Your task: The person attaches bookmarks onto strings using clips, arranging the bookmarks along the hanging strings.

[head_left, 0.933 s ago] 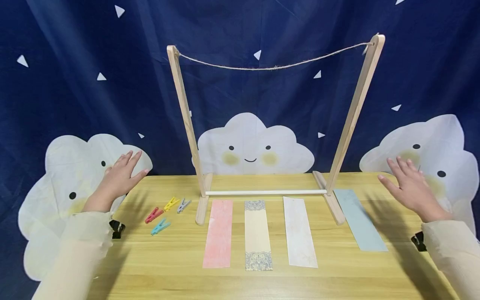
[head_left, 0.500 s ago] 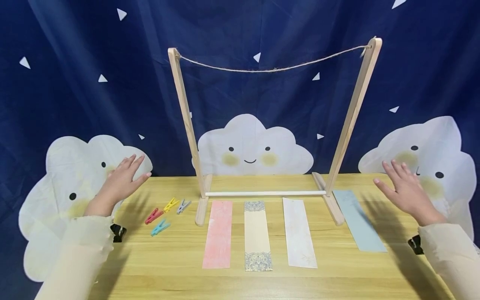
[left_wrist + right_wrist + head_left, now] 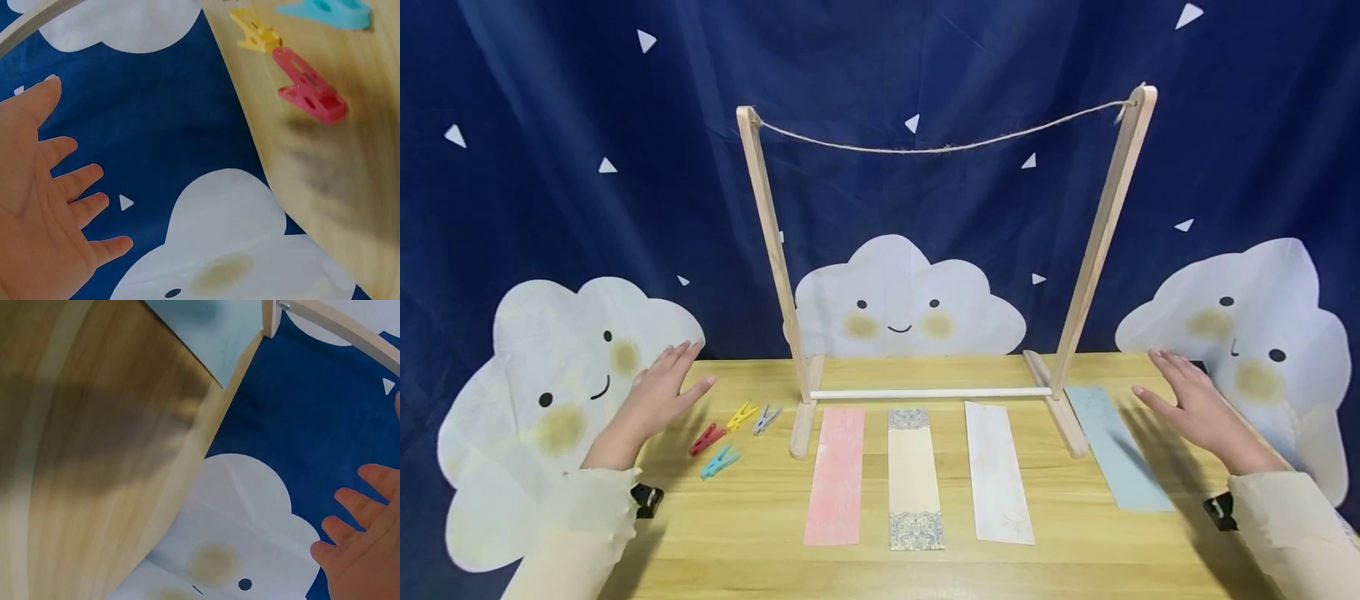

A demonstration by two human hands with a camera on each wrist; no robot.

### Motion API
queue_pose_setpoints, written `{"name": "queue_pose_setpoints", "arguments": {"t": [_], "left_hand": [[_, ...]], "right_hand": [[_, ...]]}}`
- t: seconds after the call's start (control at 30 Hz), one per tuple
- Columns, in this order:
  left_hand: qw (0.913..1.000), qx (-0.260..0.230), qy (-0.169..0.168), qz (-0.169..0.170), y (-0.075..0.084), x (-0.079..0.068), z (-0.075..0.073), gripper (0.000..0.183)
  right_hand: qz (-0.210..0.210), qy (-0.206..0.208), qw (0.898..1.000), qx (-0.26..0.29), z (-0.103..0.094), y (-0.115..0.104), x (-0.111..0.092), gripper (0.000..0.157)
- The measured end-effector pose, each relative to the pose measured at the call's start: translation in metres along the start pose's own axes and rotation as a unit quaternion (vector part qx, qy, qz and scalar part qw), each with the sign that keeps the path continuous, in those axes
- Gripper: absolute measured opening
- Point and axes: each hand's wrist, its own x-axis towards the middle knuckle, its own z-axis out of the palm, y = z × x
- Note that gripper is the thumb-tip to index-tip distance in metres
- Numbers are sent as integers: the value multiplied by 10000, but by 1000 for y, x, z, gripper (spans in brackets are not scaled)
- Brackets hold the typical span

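My left hand (image 3: 651, 400) hovers over the table's left side, fingers straight and spread, holding nothing. Nearest to it lie a red clothespin (image 3: 706, 439), a yellow clothespin (image 3: 742, 416), a blue clothespin (image 3: 720, 462) and a grey clothespin (image 3: 767, 419). In the left wrist view its palm and fingers show bare. On the other side, my right hand (image 3: 1206, 412) is raised with fingers extended, beside a light blue paper strip (image 3: 1118, 450). Between the hands lie a pink strip (image 3: 836, 479), a cream strip with lace-patterned ends (image 3: 914, 479) and a white strip (image 3: 999, 475).
Behind the strips stands a wooden frame (image 3: 767, 217) with a sagging string (image 3: 895, 152) across its top and a white rod (image 3: 928, 393) low between its feet. A dark blue curtain (image 3: 880, 75) with cloud prints hangs at the table's (image 3: 760, 542) back edge.
Both hands have lowered and shifted slightly inward toward the table. The view has tilted a little upward. Clothespins, strips and frame have stayed in place.
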Motion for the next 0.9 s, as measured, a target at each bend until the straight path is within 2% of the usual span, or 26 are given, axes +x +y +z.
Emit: {"name": "queue_pose_setpoints", "arguments": {"t": [0.13,0.37,0.53,0.63,0.73,0.8,0.9], "left_hand": [[9998,-184,-40,62,4,-4,6,70],[9975,-569,153,391,9,-11,20,69],[9965,-738,138,378,9,-14,32,68],[9953,-926,5,268,6,-17,39,69],[9941,-1073,-27,139,3,-20,44,68],[9931,-1168,-64,63,0,-23,48,69],[9909,-1339,-120,-28,-3,-26,54,69]], "right_hand": [[4,-93,9996,261,5,-4,-4,65],[163,-298,9982,491,15,-11,-9,66],[392,-584,9950,706,20,-15,-9,69],[810,-1117,9828,1226,19,-18,-9,74],[1294,-1727,9615,1703,19,-20,-11,80],[1555,-1994,9476,1953,19,-20,-13,82],[1807,-2181,9372,2036,17,-19,-14,82]]}}
